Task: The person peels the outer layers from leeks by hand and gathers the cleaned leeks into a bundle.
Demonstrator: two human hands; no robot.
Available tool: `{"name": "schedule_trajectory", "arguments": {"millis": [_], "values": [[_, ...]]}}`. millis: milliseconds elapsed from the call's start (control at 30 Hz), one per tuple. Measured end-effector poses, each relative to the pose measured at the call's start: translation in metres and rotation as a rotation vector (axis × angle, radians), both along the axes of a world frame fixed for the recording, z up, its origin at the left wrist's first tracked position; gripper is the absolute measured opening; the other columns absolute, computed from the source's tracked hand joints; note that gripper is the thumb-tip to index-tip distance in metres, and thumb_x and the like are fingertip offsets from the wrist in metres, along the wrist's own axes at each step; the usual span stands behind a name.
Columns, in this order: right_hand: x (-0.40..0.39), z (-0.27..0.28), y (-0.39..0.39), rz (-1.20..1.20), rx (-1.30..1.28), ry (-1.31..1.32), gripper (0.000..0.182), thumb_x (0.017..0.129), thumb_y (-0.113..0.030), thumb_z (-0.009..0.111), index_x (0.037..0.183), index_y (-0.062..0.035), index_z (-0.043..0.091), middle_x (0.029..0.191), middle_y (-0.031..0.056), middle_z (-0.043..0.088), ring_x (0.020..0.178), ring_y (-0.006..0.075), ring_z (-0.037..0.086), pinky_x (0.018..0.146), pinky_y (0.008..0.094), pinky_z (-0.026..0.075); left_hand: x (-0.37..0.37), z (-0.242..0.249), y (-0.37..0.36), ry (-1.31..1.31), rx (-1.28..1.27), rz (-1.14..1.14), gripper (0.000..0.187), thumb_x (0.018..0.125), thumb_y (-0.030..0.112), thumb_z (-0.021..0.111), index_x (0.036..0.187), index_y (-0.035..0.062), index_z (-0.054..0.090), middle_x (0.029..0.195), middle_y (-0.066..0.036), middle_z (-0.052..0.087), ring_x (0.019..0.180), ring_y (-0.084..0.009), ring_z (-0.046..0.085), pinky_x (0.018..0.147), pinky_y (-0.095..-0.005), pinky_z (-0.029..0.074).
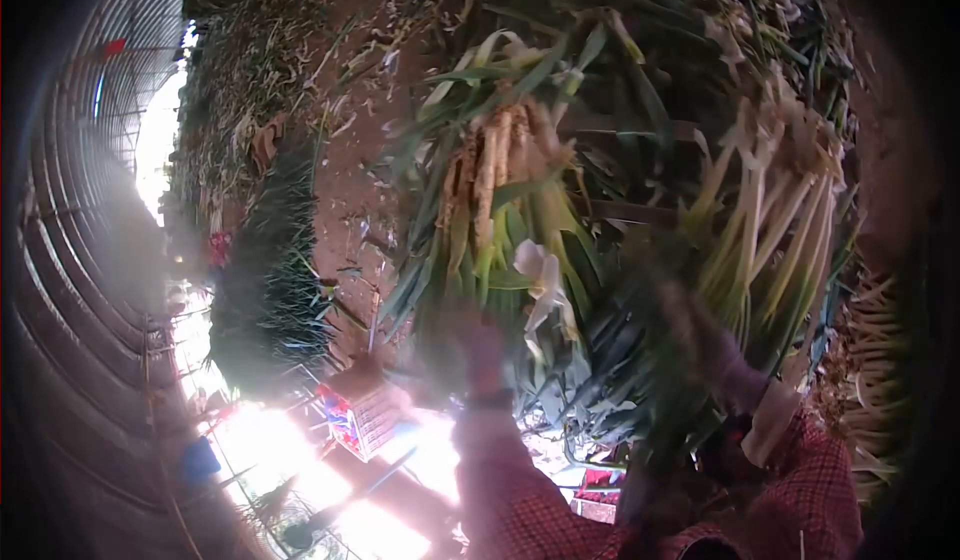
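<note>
A large bunch of leek-like stalks (490, 175) lies in front of me, brownish at the far end, with broad green leaves fanning toward me. My left hand (475, 345), smeared by motion, is over the leaf ends of this bunch. A strip of pale, limp leaf (542, 280) hangs across its green part. On the right stands a second bunch of pale stalks (775, 230), yellow-green lower down. Right beside its leaves is my right hand (705, 335), also blurred, its fingers pointing up and left. The blur leaves the grip of both hands unclear.
Dark green leafy stalks (270, 270) are heaped at the left. Loose leaves litter the brown ground (360, 150). A printed box (360, 420) stands at lower left in bright light. Pale stems (870, 370) are piled at far right. A ribbed tunnel wall (70, 260) curves along the left.
</note>
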State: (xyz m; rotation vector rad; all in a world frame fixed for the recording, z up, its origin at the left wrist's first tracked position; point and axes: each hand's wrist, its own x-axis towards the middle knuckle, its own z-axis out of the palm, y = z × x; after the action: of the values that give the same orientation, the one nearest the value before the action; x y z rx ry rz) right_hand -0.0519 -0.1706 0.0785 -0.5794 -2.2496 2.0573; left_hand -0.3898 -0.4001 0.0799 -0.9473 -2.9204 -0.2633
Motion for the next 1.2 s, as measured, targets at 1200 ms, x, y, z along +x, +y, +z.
{"name": "schedule_trajectory", "arguments": {"millis": [1200], "values": [[-0.061, 0.076, -0.059, 0.375, 0.086, -0.573, 0.089, 0.074, -0.007, 0.060, 0.151, -0.0227, 0.019, 0.105, 0.0197, 0.065, 0.093, 0.0400, 0.064, 0.072, 0.0452, 0.052, 0.021, -0.099, 0.042, -0.307, -0.179, 0.103, 0.068, 0.069, 0.047, 0.076, 0.121, 0.0069, 0.058, 0.125, -0.018, 0.058, 0.115, -0.0369, 0.054, 0.098, -0.0427, 0.044]]}}
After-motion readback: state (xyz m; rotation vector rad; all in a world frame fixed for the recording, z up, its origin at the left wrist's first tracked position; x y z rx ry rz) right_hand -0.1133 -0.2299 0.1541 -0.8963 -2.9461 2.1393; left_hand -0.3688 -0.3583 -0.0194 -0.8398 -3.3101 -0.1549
